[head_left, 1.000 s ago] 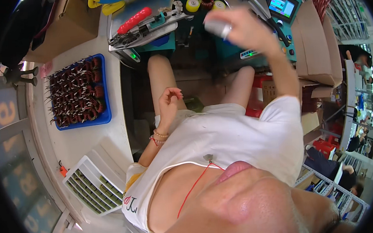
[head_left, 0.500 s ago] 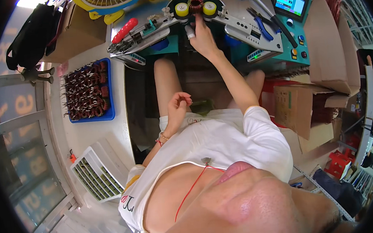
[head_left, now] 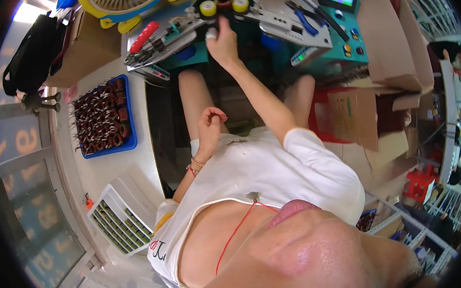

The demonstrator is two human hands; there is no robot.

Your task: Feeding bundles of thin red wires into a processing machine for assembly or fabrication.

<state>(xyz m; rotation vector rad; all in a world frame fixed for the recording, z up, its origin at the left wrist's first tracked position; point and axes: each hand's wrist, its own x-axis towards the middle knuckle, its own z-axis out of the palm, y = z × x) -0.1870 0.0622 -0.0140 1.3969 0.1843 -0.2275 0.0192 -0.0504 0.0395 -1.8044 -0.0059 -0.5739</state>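
Head view. Right hand [head_left: 222, 42] reaches up to the edge of the winding fixture [head_left: 224, 4], a dark round plate carrying two yellow rollers and a reddish copper-wound ring [head_left: 223, 0] between them. One fingertip wears a pale cap; the other fingers are curled together. Whether they pinch anything cannot be told, since the hand's back hides the underside. Left hand [head_left: 211, 123] is held near the chest, fingers curled loosely inward, apparently holding nothing, though the palm is hidden.

The person's own chin and white shirt fill the lower frame and hide the lap. The fan [head_left: 124, 1] is cut off at the top edge.

Versus half a second ago: the right hand is nearer the fixture's lower rim; the left hand is about where it was.

Blue tray [head_left: 103, 121] on the pale bench at left holds rows of wound coils, coppery with stiff leads. White slotted plastic crate [head_left: 120, 216] sits below it. Cardboard boxes [head_left: 370, 113] stand on the right.
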